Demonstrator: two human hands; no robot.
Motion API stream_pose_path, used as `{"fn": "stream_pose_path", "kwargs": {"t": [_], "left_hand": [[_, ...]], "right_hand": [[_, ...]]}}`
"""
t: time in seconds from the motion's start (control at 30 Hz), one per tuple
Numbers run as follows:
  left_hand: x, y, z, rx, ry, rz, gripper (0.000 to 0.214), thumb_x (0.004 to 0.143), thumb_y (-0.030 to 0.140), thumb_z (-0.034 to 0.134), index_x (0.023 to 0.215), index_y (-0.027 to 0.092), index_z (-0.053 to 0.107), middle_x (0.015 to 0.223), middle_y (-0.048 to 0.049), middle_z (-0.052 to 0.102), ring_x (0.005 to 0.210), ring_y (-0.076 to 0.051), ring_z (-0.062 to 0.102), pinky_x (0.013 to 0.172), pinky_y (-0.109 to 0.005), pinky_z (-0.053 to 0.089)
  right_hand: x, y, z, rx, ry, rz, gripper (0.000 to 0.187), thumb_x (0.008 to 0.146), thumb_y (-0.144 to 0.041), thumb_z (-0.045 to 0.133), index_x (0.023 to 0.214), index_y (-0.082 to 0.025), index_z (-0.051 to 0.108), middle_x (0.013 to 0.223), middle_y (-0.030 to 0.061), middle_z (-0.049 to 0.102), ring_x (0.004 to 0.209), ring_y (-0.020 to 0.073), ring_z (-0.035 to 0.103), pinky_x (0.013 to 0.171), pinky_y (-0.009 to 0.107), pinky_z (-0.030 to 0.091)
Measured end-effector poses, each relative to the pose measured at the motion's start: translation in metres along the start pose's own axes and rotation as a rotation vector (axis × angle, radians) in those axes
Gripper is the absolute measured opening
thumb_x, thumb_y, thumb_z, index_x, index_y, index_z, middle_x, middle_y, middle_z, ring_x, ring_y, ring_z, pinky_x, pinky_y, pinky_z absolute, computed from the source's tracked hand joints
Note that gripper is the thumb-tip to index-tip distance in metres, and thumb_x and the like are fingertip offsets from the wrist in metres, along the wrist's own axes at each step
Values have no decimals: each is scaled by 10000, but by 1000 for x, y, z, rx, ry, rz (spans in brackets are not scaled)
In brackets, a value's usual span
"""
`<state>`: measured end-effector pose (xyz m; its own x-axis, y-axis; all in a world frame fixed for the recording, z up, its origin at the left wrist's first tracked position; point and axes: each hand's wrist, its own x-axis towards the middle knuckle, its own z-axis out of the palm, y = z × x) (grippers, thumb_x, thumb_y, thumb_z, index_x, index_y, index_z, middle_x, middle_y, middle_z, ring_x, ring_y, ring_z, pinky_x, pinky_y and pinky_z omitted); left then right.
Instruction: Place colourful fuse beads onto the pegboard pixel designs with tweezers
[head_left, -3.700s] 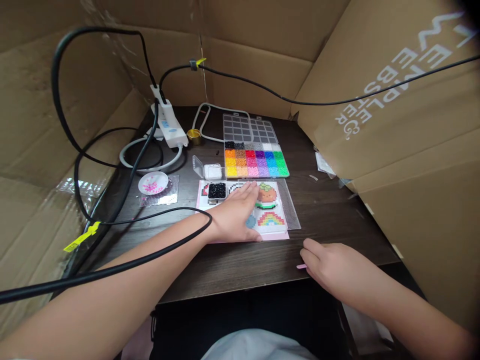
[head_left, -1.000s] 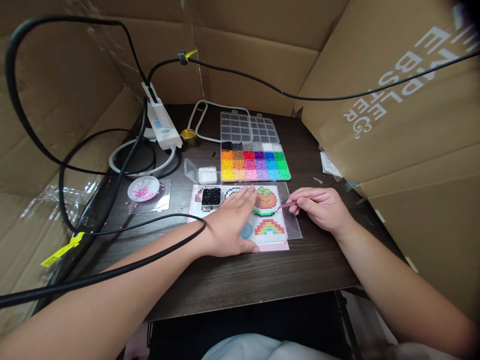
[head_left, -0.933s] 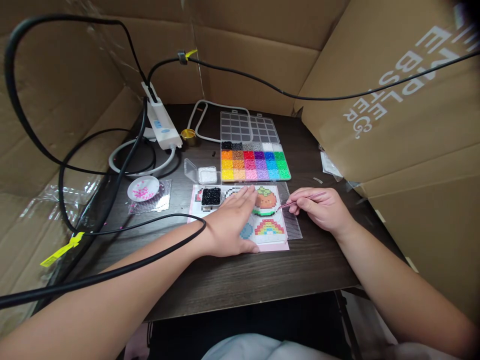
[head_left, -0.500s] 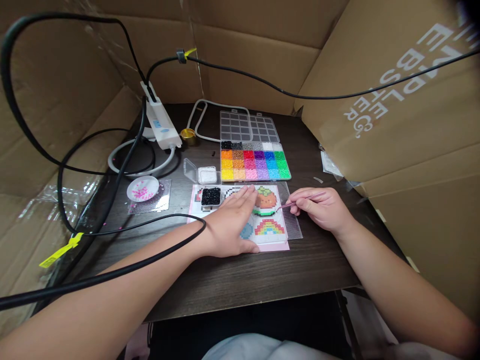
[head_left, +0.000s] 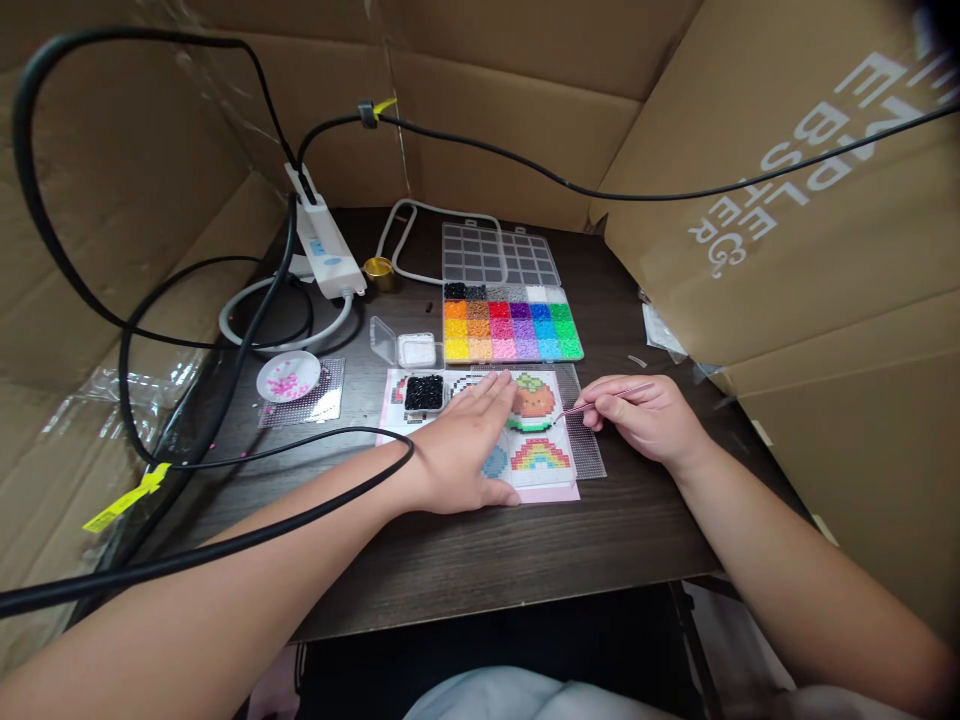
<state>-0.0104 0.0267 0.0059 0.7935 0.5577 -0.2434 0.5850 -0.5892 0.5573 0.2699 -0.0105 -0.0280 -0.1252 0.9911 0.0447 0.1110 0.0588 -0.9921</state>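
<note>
My left hand (head_left: 472, 440) lies flat, fingers stretched out, over the pattern sheet (head_left: 551, 492) and the clear pegboard (head_left: 589, 440) on top of it. Between thumb and fingers, my right hand (head_left: 637, 415) grips thin pink tweezers (head_left: 607, 398). Their tip reaches the right end of a row of green and black beads (head_left: 532, 427), just below the printed orange fruit (head_left: 535, 400). Whether a bead sits in the tip is too small to tell. A rainbow pattern (head_left: 541, 456) shows lower on the sheet. Beside my left fingers stands a small box of black beads (head_left: 424, 392).
Behind the sheet lies an open bead case (head_left: 514, 325) with many colours. A lidded box of white beads (head_left: 416, 350) is to its left. Further left are a dish of pink beads (head_left: 288, 376) and a power strip (head_left: 330, 250). A black cable (head_left: 300, 511) crosses above my left forearm.
Both hands and the tweezers stay almost where they were. The whole view has shifted very slightly.
</note>
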Motion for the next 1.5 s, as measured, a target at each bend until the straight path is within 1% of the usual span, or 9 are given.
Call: {"fn": "stream_pose_path", "kwargs": {"t": [0.3,0.63,0.8,0.9,1.0,1.07,1.2,1.33,1.5], "left_hand": [[0,-1,1,-6,0,5,1215,742,510,777,1595,79,26,1668,-220,-20,1550,-347,-39,1258,-485,115],[1,0,-1,16,-20,-14,1222,742,491,789,1592,57,25,1673,-217,-20,1556,-336,-30,1260,-443,101],[1,2,-1,7,-29,-11,1239,733,497,800,1591,58,22,1671,-221,-24,1554,-341,-42,1261,-451,85],[1,4,-2,13,-46,-26,1246,723,489,815,1589,48,35,1669,-232,-17,1556,-338,-37,1262,-450,78],[0,4,-3,-3,-50,-28,1249,717,489,827,1587,35,54,1666,-244,-8,1556,-342,-27,1263,-449,84],[-1,4,-2,-22,-29,-9,1248,712,489,832,1584,25,70,1665,-254,15,1557,-345,-16,1264,-457,97],[-3,2,-2,-50,49,64,1202,699,452,839,1588,75,124,1673,-229,81,1559,-350,35,1257,-480,153],[-5,3,0,-31,97,82,1075,680,455,854,1543,115,311,1662,-197,197,1548,-374,128,1251,-477,187],[-6,3,1,-35,85,43,1114,692,481,844,1557,82,265,1647,-223,226,1546,-392,110,1240,-498,200]], "right_hand": [[-1,-3,1,-31,-13,1,141,858,-337,762,869,-206,813,772,55,752,609,137,660,591,268,555],[0,-4,2,-26,-9,7,153,850,-350,770,847,-203,813,779,61,759,603,135,662,583,264,555],[2,-1,1,49,4,-1,169,837,-364,782,856,-199,813,753,61,756,604,141,661,570,272,554],[7,-9,5,130,41,-24,184,808,-383,808,848,-203,815,695,53,745,577,134,651,546,260,549],[19,-30,20,203,102,-79,194,768,-396,840,848,-221,814,748,53,767,587,127,660,535,246,555],[31,-48,38,194,127,-129,206,747,-407,853,826,-222,809,766,51,770,601,133,671,544,254,567],[56,-71,89,78,29,-170,247,790,-438,804,846,-198,804,694,38,748,609,156,693,589,289,602],[72,-69,130,-91,-80,-240,173,813,-360,764,780,-192,789,786,41,779,687,171,722,615,287,601],[74,-62,140,-187,-63,-250,144,816,-324,747,792,-186,783,790,44,783,733,189,731,639,297,594]]}}
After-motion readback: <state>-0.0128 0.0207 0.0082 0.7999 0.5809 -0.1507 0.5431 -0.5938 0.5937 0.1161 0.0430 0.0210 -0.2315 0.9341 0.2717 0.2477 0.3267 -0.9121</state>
